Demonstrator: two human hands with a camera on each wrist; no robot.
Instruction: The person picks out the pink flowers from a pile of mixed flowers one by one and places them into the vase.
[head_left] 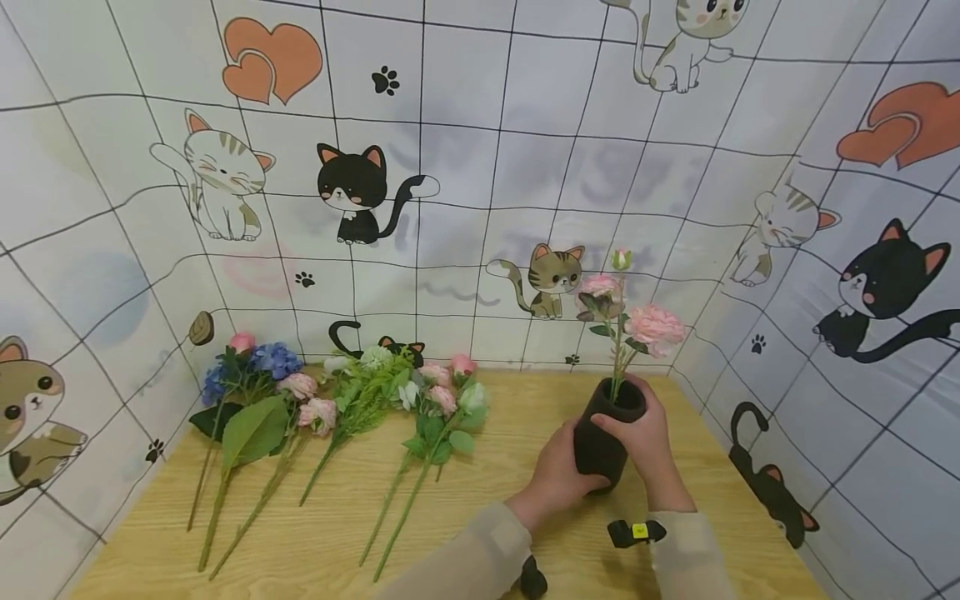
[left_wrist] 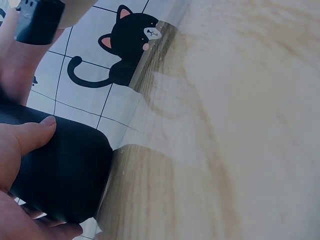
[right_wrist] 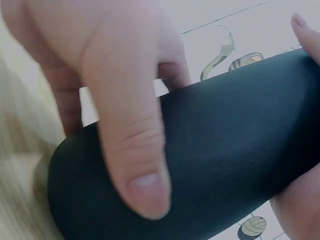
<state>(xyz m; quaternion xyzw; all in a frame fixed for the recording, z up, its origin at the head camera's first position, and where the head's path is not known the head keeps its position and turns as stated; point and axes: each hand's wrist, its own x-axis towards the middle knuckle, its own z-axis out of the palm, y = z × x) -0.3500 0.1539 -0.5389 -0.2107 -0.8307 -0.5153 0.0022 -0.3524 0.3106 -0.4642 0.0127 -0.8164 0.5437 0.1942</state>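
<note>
With the grip of both left hand and right hand wrapped around the dark vase, steady, even support should keep the pink flowers from swinging.

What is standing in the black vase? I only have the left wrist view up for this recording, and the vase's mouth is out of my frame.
Observer: The head view shows a pink flower spray rising from the mouth, with a small bud at the top.
Operator: I see just part of the right hand. Where is it on the black vase?
Observer: It grips the upper part, close to the rim, higher up than the left hand.
Operator: Are there other flowers on the wooden table?
Observer: Yes, a blue hydrangea lies toward the left side, among other loose flowers.
</note>
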